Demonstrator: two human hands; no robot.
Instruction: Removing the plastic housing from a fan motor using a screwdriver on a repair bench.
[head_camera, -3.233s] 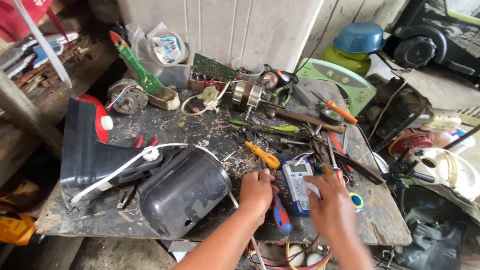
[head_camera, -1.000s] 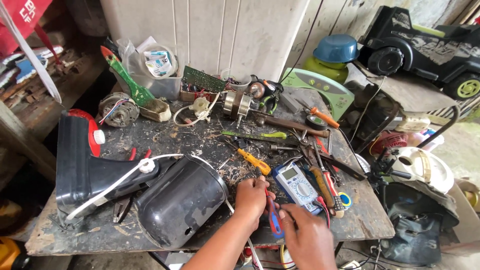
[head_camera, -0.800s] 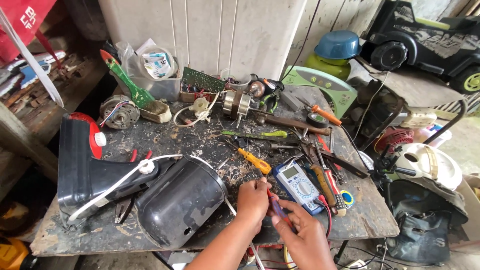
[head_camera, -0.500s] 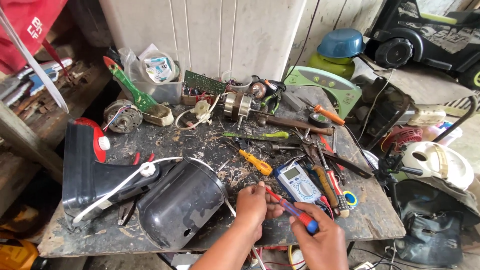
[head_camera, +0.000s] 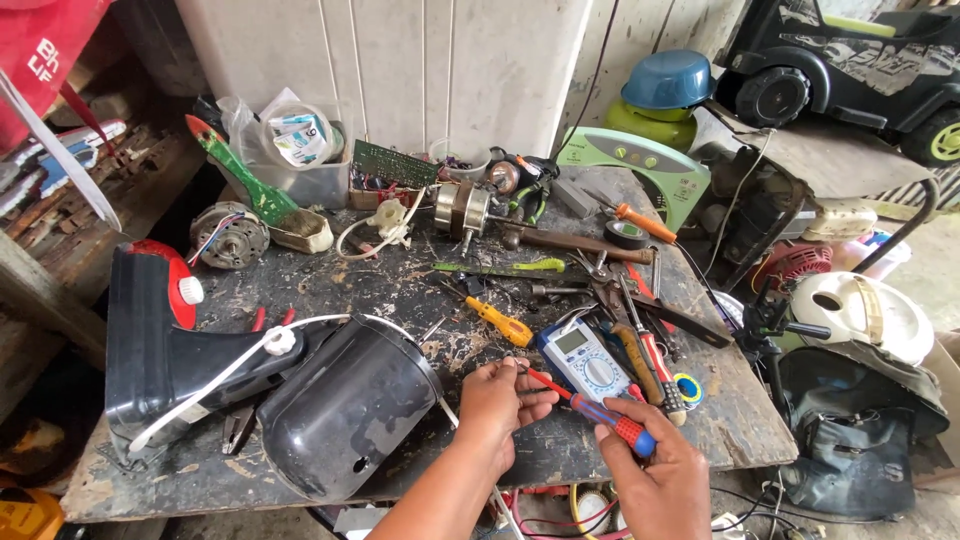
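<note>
While your right hand (head_camera: 655, 480) is closed around the red-and-blue handle of a screwdriver (head_camera: 590, 412), its shaft slants up and away toward your left hand (head_camera: 500, 400). That left hand has its fingers curled, fingertips pinched at the screwdriver's tip; whether they grip some small part, you cannot tell. Just beyond the shaft lies a blue digital multimeter (head_camera: 585, 360), with a yellow-handled screwdriver (head_camera: 498, 322) past your left fingers. Left of your left hand lies a black fan housing (head_camera: 345, 405) on the workbench (head_camera: 330, 285)
</note>
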